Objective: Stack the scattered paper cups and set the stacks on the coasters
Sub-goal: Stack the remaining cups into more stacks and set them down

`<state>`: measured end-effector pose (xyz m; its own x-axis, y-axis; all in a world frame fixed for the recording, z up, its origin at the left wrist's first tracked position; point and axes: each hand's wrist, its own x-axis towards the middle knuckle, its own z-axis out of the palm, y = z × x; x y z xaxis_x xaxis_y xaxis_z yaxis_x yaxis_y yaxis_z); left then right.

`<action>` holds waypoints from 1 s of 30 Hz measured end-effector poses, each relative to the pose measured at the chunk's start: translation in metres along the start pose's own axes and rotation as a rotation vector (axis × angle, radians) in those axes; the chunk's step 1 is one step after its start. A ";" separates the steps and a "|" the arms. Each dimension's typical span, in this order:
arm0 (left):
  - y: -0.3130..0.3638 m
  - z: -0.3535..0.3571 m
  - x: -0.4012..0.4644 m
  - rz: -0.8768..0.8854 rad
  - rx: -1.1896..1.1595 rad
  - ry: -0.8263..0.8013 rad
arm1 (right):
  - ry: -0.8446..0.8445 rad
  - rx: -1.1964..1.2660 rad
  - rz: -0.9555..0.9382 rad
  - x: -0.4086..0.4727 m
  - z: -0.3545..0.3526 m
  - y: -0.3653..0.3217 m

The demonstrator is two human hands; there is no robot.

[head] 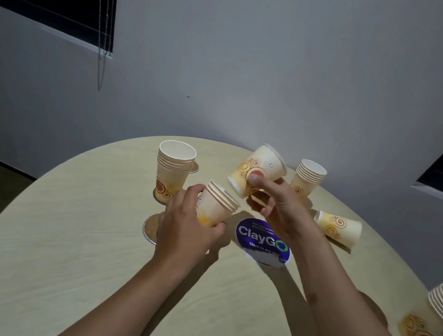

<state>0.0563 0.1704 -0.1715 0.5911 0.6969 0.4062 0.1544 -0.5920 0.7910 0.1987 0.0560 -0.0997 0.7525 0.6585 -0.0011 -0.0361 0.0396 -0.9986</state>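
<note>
My left hand (pixel 187 227) grips a tilted stack of cream paper cups (pixel 216 206) above a cork coaster (pixel 150 227). My right hand (pixel 275 204) holds a single cup (pixel 257 170) tipped bottom-up, its mouth pointing down toward the left hand's stack. An upright stack (pixel 172 172) stands on a coaster at the back left. Another upright stack (pixel 306 179) stands at the back right. One cup (pixel 339 228) lies on its side to the right. A further stack (pixel 439 318) stands at the right edge.
The round beige table (pixel 59 244) carries a blue round "ClayGo" sticker (pixel 261 240) in its middle. A grey wall stands close behind the table. A dark window with blind cords (pixel 105 21) is at the upper left.
</note>
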 end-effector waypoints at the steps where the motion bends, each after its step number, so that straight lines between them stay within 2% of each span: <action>1: 0.001 0.000 -0.001 0.004 -0.001 -0.007 | -0.043 -0.099 0.016 -0.008 0.003 0.004; 3: 0.003 0.000 -0.003 0.012 -0.018 -0.021 | -0.141 -0.279 0.070 -0.017 0.006 0.012; 5: 0.003 0.000 -0.004 0.016 -0.045 -0.022 | -0.116 -0.294 0.086 -0.019 0.005 0.012; 7: 0.002 -0.001 -0.003 0.008 -0.072 -0.011 | 0.141 -0.278 0.050 -0.010 0.001 0.011; 8: 0.002 -0.001 -0.003 -0.001 -0.079 -0.011 | 0.309 -0.387 -0.016 -0.002 -0.002 0.012; 10: 0.001 0.001 -0.002 -0.014 -0.076 -0.014 | 0.616 -0.828 -0.157 0.017 -0.010 0.021; 11: 0.000 0.002 -0.002 -0.017 -0.071 -0.015 | 0.689 -0.999 -0.193 0.027 -0.013 0.025; 13: -0.001 0.002 -0.001 -0.019 -0.066 -0.016 | 0.713 -1.186 -0.193 0.047 -0.013 0.029; 15: -0.002 0.002 0.000 -0.018 -0.061 -0.017 | 0.653 -1.351 -0.097 0.066 -0.010 0.028; 18: -0.004 0.001 0.002 -0.005 -0.055 -0.011 | 0.453 -1.582 0.078 0.089 -0.006 0.025; 22: -0.005 0.001 0.005 -0.004 -0.042 -0.013 | 0.175 -1.729 0.204 0.090 -0.011 0.015; 26: -0.004 0.002 0.005 0.011 -0.049 -0.016 | -0.087 -1.783 0.087 0.063 -0.027 0.005; 30: -0.003 0.003 0.002 0.010 -0.070 -0.044 | -0.172 -1.797 0.041 0.029 -0.034 0.011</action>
<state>0.0592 0.1722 -0.1741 0.6271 0.6713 0.3951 0.0933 -0.5683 0.8175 0.2420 0.0499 -0.1125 0.6960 0.7050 -0.1361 0.7175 -0.6756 0.1695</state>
